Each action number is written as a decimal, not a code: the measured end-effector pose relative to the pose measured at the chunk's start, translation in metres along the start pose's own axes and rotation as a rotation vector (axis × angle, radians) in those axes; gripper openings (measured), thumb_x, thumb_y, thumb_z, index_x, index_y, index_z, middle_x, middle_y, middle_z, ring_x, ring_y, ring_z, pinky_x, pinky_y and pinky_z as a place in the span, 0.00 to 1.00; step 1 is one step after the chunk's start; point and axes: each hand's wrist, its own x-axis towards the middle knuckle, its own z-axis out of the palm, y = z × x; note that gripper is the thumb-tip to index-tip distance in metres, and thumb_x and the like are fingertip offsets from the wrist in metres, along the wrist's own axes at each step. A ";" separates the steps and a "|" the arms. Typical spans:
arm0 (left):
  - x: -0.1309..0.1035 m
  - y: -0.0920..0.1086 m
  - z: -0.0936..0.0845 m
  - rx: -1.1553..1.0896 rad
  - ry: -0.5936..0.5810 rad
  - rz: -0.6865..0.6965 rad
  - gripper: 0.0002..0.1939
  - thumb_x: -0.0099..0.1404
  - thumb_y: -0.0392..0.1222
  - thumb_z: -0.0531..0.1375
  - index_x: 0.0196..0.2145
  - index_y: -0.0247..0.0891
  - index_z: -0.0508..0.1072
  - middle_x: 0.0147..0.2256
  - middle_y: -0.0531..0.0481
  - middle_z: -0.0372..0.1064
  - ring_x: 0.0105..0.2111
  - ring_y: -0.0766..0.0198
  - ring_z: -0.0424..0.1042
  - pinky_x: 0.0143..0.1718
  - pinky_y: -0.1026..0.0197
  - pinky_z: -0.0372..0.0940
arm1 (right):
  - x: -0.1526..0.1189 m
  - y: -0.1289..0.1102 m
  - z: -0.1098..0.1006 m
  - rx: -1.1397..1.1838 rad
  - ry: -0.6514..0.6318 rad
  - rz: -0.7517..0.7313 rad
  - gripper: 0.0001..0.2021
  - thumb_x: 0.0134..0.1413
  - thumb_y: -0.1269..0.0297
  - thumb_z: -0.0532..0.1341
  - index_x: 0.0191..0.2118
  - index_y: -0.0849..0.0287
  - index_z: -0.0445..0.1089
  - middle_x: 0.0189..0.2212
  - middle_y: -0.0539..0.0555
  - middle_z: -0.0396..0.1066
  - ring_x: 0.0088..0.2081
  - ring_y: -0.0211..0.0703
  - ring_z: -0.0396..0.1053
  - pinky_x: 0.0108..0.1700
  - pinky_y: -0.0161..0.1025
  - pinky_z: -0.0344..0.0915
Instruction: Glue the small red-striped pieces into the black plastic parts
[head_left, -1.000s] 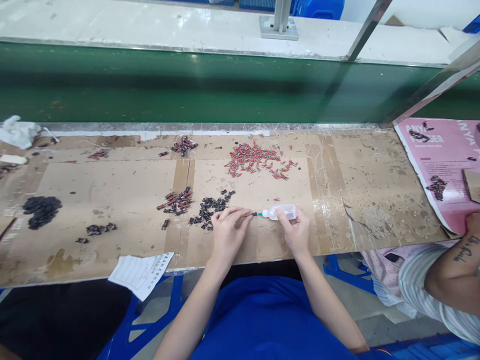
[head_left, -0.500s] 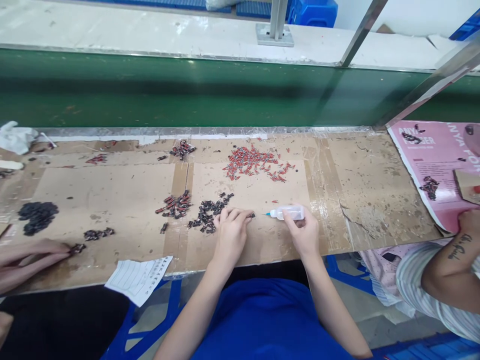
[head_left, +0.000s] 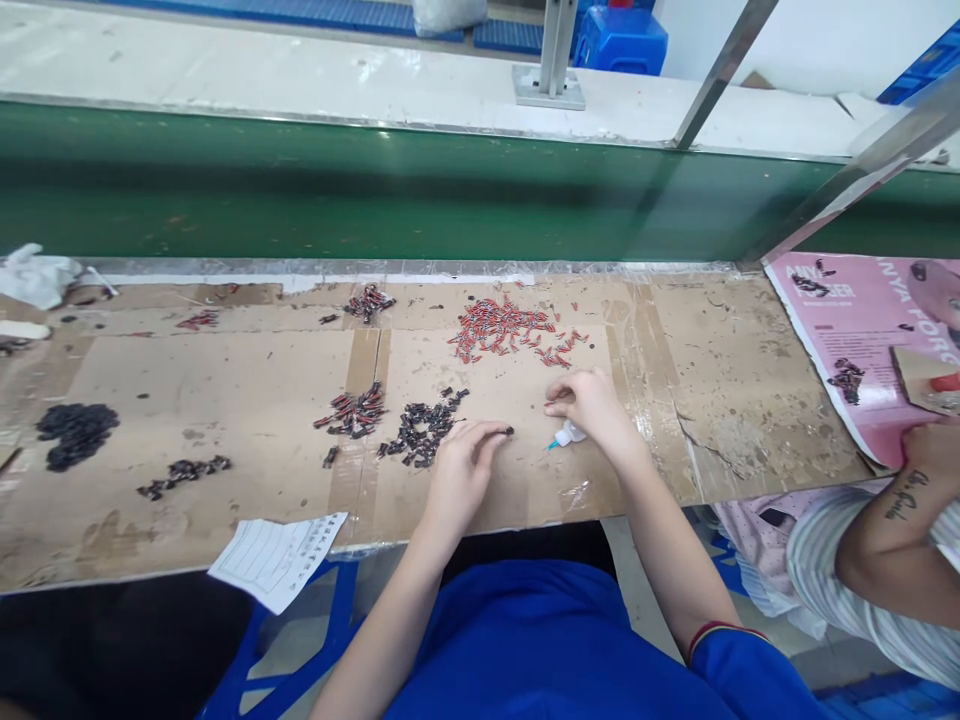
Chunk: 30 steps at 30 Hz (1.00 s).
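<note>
My left hand [head_left: 466,462] is closed in a pinch, with a small black part [head_left: 509,430] at its thumb and fingertips. Beside its knuckles lies a loose heap of small black clips [head_left: 420,428]. My right hand [head_left: 589,408] is to the right, thumb and fingers brought together low over the cardboard; whatever is between them is hidden. Under that hand shows a clear squeeze bottle with a blue needle tip [head_left: 568,434], pointing left. Most of the bottle is covered, and I cannot tell whether the palm grips it or it lies on the table.
Red-and-silver pieces [head_left: 499,328] are piled beyond my hands. Joined red-and-black pieces [head_left: 352,410] lie left, with black discs [head_left: 77,435] farther off. A paper slip [head_left: 277,560] overhangs the front edge. A co-worker's forearm [head_left: 904,500] rests at right by a pink sheet [head_left: 840,340].
My right hand has shifted up and left from its grip around the bottle, whose tip now sits lower and farther right. My left hand keeps its pinch. The co-worker's hand at left has gone from view.
</note>
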 end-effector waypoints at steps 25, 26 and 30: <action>0.001 0.012 -0.005 -0.146 0.035 -0.069 0.09 0.61 0.43 0.60 0.34 0.41 0.80 0.34 0.47 0.79 0.39 0.57 0.76 0.46 0.53 0.70 | -0.045 -0.033 0.011 0.335 0.121 -0.383 0.07 0.61 0.66 0.61 0.35 0.56 0.77 0.31 0.54 0.78 0.36 0.43 0.72 0.41 0.41 0.68; 0.001 0.012 -0.006 -0.159 0.023 -0.078 0.09 0.61 0.44 0.60 0.34 0.41 0.80 0.34 0.46 0.79 0.38 0.57 0.76 0.46 0.53 0.70 | -0.046 -0.033 0.011 0.324 0.130 -0.410 0.07 0.61 0.66 0.61 0.35 0.56 0.77 0.30 0.54 0.78 0.36 0.43 0.72 0.41 0.41 0.68; 0.002 0.015 -0.011 -0.204 -0.010 -0.092 0.08 0.59 0.44 0.61 0.32 0.41 0.80 0.33 0.46 0.79 0.36 0.57 0.76 0.44 0.54 0.70 | -0.048 -0.033 0.013 0.281 0.152 -0.499 0.09 0.62 0.66 0.59 0.36 0.57 0.77 0.31 0.55 0.77 0.36 0.44 0.71 0.40 0.41 0.68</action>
